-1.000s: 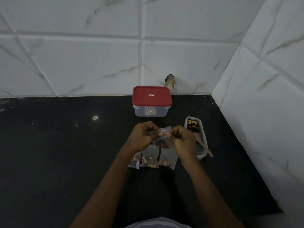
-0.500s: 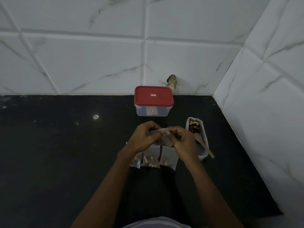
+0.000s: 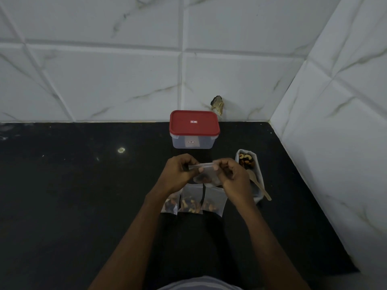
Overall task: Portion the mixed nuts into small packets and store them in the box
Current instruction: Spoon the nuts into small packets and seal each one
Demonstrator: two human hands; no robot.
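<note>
The packet [image 3: 206, 174] is up off the counter [image 3: 83, 195], held between both hands, a small clear pouch with a dark clump of nuts sagging in its bottom. The left hand [image 3: 178, 174] pinches the left end of its top strip, thumb and fingers curled tight on the plastic. The right hand [image 3: 235, 177] pinches the right end the same way, thumb on the near face, the other fingers folded behind it. The strip runs level between them.

At 6 o'clock from it, right under the wrists, a row of three packs [image 3: 191, 200] lies flat on the counter, side by side and nearly touching, each showing nuts at its near end. The left forearm covers part of the leftmost one.

At 12 o'clock stands the box [image 3: 192, 141], clear-walled, its red lid [image 3: 193, 122] on, close to the tiled wall [image 3: 104, 80].

At 3 o'clock, just beside the right hand, sits a white tray [image 3: 245, 151] with mixed nuts [image 3: 246, 161] heaped at its far end. A wooden spoon [image 3: 258, 185] rests in it, handle poking out over the near right corner.
</note>
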